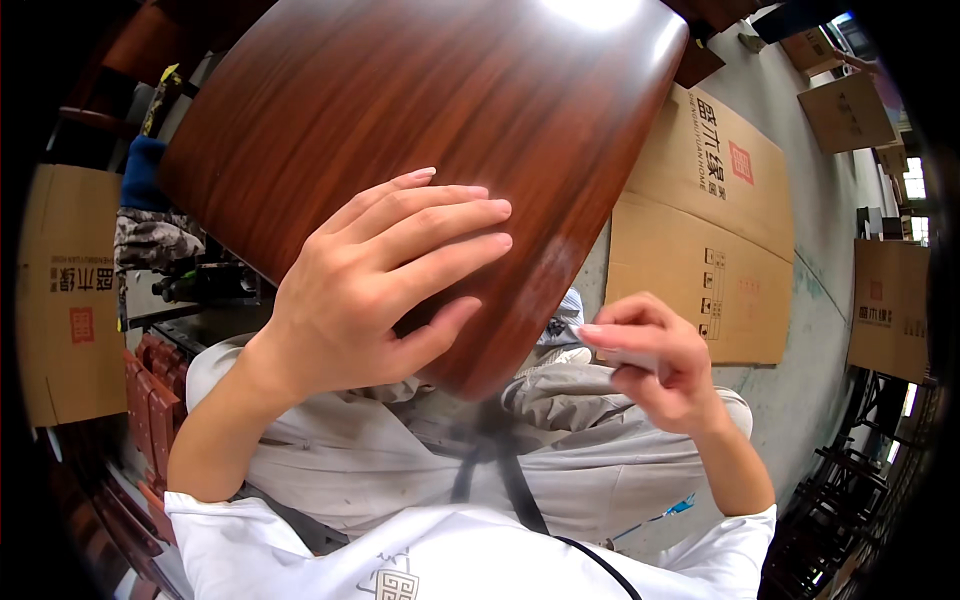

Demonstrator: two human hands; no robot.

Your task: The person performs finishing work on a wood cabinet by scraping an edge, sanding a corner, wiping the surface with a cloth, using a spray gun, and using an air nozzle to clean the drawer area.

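A glossy red-brown wooden panel [430, 110] with dark grain lies before me, its near corner pointing at my lap. My left hand [370, 280] is over its near part, palm down and fingers stretched out, holding nothing. Whether the palm presses on the wood or hovers, I cannot tell. Off the panel's right edge, my right hand [655, 365] is closed, thumb and fingers pinching a small pale flat piece [637, 358], blurred and mostly covered. A cloudy, whitish patch [550, 270] marks the wood near the right edge.
Flattened cardboard [700, 230] lies on the grey floor to the right, with cardboard boxes [850, 110] farther off. Another cardboard sheet [70, 300] stands at the left, near reddish wooden pieces [155, 410]. A thin stick with a blue end [680, 507] is by my right thigh.
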